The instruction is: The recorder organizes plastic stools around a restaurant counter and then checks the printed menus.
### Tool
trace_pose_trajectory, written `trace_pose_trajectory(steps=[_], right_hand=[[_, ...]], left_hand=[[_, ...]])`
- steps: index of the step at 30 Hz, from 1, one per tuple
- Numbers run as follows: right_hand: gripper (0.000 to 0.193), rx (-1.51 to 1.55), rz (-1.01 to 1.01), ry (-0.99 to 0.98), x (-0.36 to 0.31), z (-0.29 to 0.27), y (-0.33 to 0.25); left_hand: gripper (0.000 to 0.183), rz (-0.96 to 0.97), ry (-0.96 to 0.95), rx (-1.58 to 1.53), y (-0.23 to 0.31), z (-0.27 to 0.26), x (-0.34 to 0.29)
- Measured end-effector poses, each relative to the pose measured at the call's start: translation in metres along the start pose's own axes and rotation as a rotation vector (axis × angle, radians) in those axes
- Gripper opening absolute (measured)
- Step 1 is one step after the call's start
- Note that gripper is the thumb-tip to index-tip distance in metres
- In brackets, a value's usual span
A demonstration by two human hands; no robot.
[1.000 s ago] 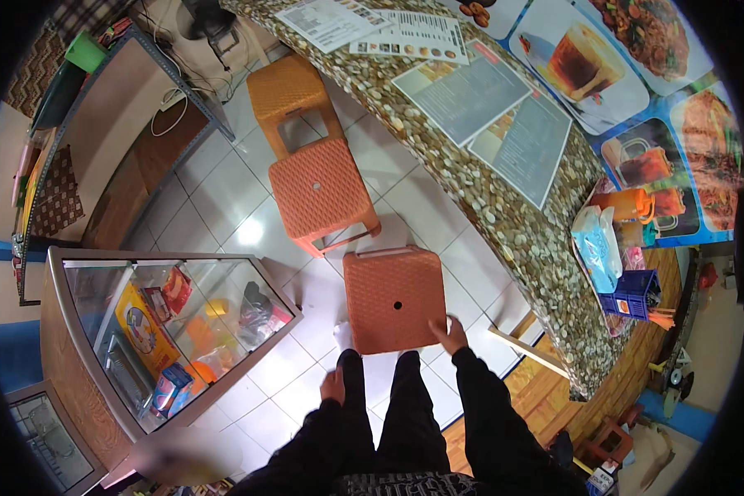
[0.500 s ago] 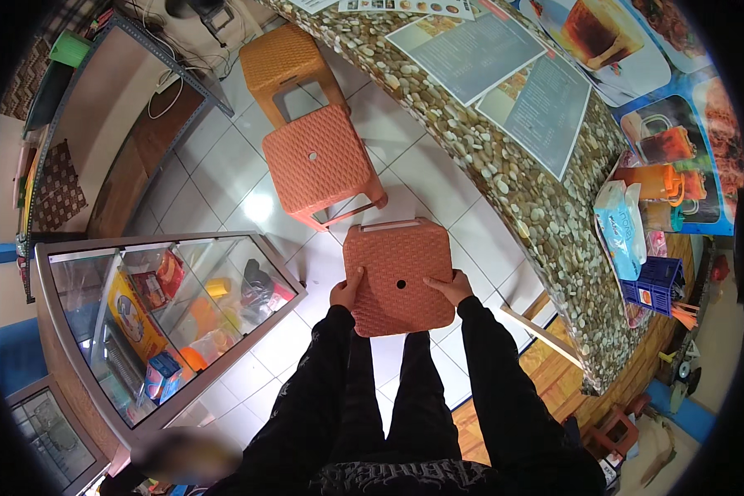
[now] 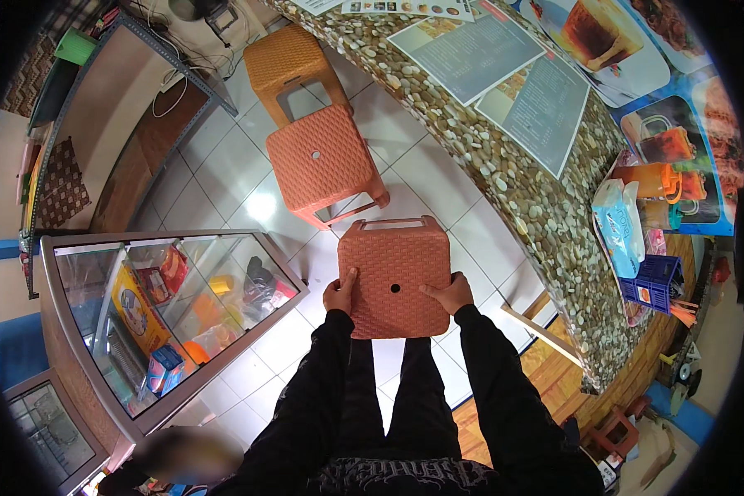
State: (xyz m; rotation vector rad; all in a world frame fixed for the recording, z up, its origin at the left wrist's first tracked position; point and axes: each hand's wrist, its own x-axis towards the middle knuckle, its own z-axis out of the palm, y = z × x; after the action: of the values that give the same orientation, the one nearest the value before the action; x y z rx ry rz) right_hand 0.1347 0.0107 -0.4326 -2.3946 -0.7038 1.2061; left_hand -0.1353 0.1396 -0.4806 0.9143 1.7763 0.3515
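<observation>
In front of my legs I hold a reddish-brown woven-pattern plastic stool, its seat facing up with a dark round hole in it. My left hand grips its left edge, thumb on the seat top. On the opposite edge my right hand grips it the same way, thumb pointing inward. The undersides of both hands' grip are hidden by the seat. Just beyond stands a similar orange-red stool on the tiles. Behind that one is a yellow-brown stool, close to it.
A pebble-covered counter runs along the right, bearing menu sheets, a tissue pack and a blue basket. At left stands a glass display case. A blurred person is at lower left. White tiled floor lies between.
The held stool has shifted slightly left and both hands have moved with it. My grip on its two sides stays the same. The other stools stay where they stood.
</observation>
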Motion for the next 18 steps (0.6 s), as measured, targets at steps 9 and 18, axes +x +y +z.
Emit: trace_pose_trajectory(steps=[9,18], right_hand=[[0.091,0.383,0.128,0.125,-0.027,0.051,0.051],[0.078,0.655,0.16,0.06,-0.064,0.097,0.067]], left_hand=[[0.092,0.241,0.008,0.288,0.061,0.015,-0.01],[0.092,0.438,-0.149,0.683,0.082,0.027,-0.003]])
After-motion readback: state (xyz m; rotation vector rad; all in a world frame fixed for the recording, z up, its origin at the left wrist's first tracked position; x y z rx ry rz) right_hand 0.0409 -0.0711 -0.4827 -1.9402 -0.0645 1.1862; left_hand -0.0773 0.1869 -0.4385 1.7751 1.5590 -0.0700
